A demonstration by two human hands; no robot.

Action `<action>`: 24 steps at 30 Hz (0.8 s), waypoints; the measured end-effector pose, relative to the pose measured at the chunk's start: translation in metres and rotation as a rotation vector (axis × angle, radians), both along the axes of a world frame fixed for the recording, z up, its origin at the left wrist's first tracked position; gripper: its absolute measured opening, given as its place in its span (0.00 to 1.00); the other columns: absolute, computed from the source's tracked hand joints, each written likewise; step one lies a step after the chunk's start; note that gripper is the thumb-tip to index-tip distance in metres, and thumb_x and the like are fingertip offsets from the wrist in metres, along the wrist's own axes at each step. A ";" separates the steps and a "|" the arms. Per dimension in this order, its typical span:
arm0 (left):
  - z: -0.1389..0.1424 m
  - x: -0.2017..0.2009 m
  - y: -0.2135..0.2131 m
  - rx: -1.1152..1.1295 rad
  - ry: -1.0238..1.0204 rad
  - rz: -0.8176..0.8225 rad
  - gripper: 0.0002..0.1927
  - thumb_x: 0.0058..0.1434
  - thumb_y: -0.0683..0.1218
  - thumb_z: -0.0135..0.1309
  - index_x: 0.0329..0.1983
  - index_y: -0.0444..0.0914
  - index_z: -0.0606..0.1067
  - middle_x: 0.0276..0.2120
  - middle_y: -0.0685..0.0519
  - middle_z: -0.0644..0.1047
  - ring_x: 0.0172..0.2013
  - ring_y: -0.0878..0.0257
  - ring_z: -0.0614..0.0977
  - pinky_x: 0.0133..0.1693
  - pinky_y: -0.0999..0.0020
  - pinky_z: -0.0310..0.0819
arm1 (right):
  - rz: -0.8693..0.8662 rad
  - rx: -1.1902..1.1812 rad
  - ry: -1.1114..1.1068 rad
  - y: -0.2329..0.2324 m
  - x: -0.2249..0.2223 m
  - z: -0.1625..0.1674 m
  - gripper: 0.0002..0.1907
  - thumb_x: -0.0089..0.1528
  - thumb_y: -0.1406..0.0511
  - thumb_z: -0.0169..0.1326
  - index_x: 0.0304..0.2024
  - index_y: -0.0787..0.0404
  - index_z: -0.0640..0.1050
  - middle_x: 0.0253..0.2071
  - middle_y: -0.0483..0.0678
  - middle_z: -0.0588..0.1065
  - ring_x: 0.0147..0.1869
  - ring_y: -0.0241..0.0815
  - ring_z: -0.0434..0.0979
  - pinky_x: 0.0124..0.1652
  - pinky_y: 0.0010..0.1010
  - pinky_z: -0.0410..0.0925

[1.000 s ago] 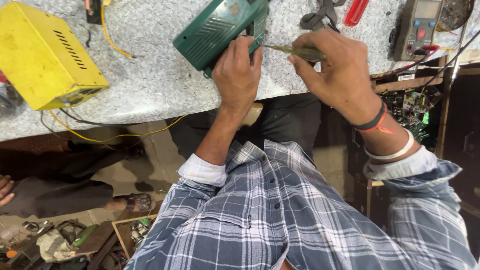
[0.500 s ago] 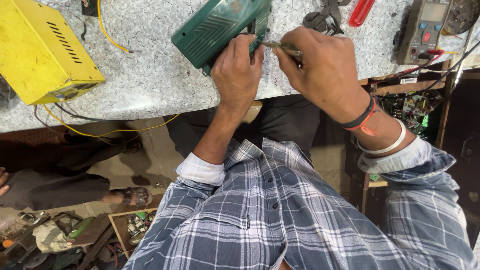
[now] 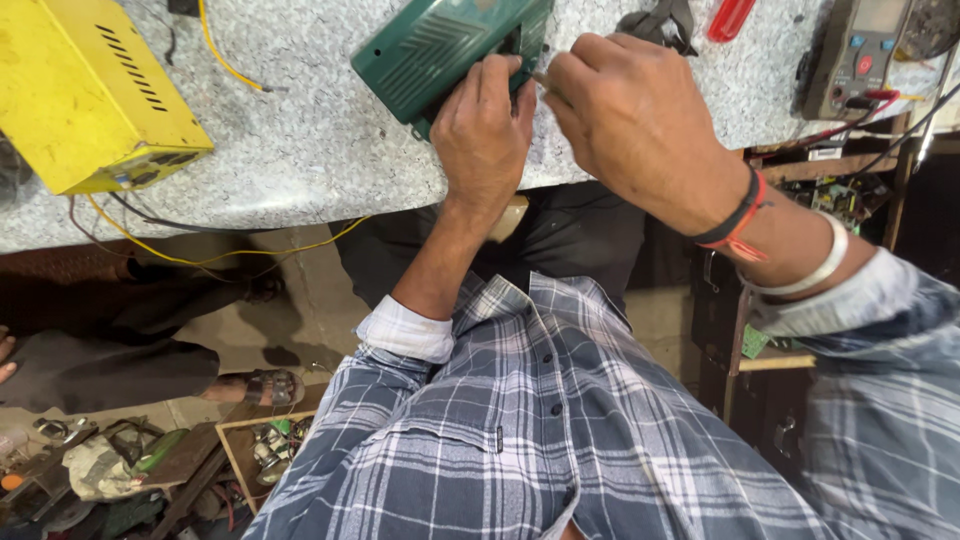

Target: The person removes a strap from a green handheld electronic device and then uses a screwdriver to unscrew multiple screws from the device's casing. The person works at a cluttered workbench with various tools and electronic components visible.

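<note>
Green casing (image 3: 440, 50) lies on the counter (image 3: 300, 150), at its near edge. Left hand (image 3: 482, 130) presses flat on the casing's near end; right hand (image 3: 630, 110) just beside it, grip closed on a thin tool shaft (image 3: 541, 80). Casing looks closed, work unfinished

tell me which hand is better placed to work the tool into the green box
Right, probably. The right hand already grips the thin tool, its tip at the edge of the green box. The left hand lies flat on the box, steadying it.
</note>
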State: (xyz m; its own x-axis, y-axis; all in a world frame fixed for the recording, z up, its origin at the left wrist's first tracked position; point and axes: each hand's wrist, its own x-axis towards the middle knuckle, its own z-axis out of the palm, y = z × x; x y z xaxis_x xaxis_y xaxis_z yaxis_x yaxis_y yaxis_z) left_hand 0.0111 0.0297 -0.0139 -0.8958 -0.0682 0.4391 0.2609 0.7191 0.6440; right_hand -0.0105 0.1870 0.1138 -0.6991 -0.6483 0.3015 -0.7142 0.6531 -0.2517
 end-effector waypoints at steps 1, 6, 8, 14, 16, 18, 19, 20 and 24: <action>0.001 0.000 0.000 0.003 0.002 0.008 0.18 0.60 0.43 0.68 0.47 0.40 0.71 0.40 0.51 0.80 0.42 0.51 0.84 0.43 0.60 0.79 | 0.052 -0.029 0.050 0.001 -0.001 0.002 0.06 0.64 0.68 0.59 0.37 0.65 0.76 0.30 0.53 0.74 0.37 0.55 0.78 0.37 0.41 0.70; 0.003 -0.003 0.000 0.011 0.038 0.013 0.18 0.59 0.43 0.68 0.47 0.40 0.72 0.40 0.50 0.80 0.41 0.50 0.84 0.42 0.59 0.79 | -0.156 0.300 -0.108 0.000 0.000 0.006 0.17 0.69 0.56 0.60 0.40 0.65 0.76 0.30 0.53 0.74 0.34 0.53 0.77 0.33 0.41 0.70; 0.003 -0.002 0.000 0.006 0.018 0.012 0.18 0.59 0.43 0.68 0.47 0.40 0.72 0.40 0.50 0.80 0.41 0.50 0.84 0.42 0.59 0.79 | -0.219 0.410 -0.216 -0.003 0.003 0.003 0.20 0.72 0.54 0.59 0.39 0.66 0.75 0.30 0.52 0.73 0.33 0.53 0.77 0.32 0.42 0.70; 0.002 0.000 0.000 0.006 -0.005 0.010 0.18 0.58 0.42 0.68 0.46 0.40 0.72 0.39 0.50 0.80 0.41 0.50 0.84 0.42 0.59 0.79 | -0.020 0.202 0.023 -0.003 0.000 -0.003 0.08 0.67 0.65 0.59 0.41 0.63 0.75 0.36 0.51 0.73 0.41 0.50 0.79 0.36 0.39 0.71; 0.002 0.000 0.001 0.014 0.000 0.019 0.17 0.58 0.42 0.68 0.45 0.40 0.72 0.40 0.51 0.81 0.41 0.50 0.84 0.42 0.59 0.79 | 0.019 0.211 0.049 -0.002 0.000 -0.002 0.07 0.63 0.67 0.58 0.42 0.63 0.75 0.37 0.50 0.73 0.43 0.50 0.79 0.37 0.38 0.72; 0.001 -0.001 0.001 0.014 -0.002 0.020 0.17 0.57 0.42 0.67 0.45 0.40 0.72 0.40 0.51 0.81 0.41 0.51 0.84 0.42 0.59 0.79 | -0.005 0.233 0.046 -0.003 0.000 -0.001 0.08 0.61 0.68 0.57 0.43 0.64 0.75 0.37 0.51 0.73 0.40 0.50 0.79 0.36 0.38 0.72; 0.001 -0.002 0.001 0.012 -0.010 0.017 0.17 0.58 0.43 0.67 0.45 0.39 0.72 0.40 0.51 0.80 0.41 0.51 0.84 0.42 0.59 0.79 | -0.021 0.246 0.043 -0.005 0.001 -0.001 0.09 0.61 0.69 0.57 0.43 0.64 0.75 0.37 0.52 0.73 0.39 0.50 0.79 0.35 0.38 0.72; 0.001 -0.002 0.001 0.010 -0.017 0.014 0.17 0.58 0.43 0.67 0.45 0.39 0.72 0.40 0.51 0.80 0.41 0.52 0.84 0.42 0.60 0.79 | -0.085 0.318 -0.012 -0.007 0.001 -0.002 0.10 0.65 0.63 0.56 0.42 0.65 0.75 0.34 0.52 0.74 0.36 0.51 0.79 0.33 0.39 0.72; 0.000 -0.003 0.001 0.024 -0.002 0.021 0.16 0.59 0.42 0.67 0.45 0.40 0.73 0.39 0.52 0.81 0.40 0.52 0.84 0.42 0.59 0.79 | -0.126 0.445 -0.025 -0.012 0.001 -0.005 0.13 0.66 0.61 0.56 0.39 0.66 0.74 0.31 0.53 0.75 0.30 0.51 0.79 0.28 0.38 0.72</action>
State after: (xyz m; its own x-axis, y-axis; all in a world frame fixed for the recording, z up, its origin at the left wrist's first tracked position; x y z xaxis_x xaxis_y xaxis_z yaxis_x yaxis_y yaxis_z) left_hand 0.0084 0.0303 -0.0134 -0.8951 -0.0972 0.4352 0.2448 0.7087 0.6617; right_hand -0.0100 0.1748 0.1087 -0.7842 -0.6205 -0.0047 -0.6197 0.7827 0.0570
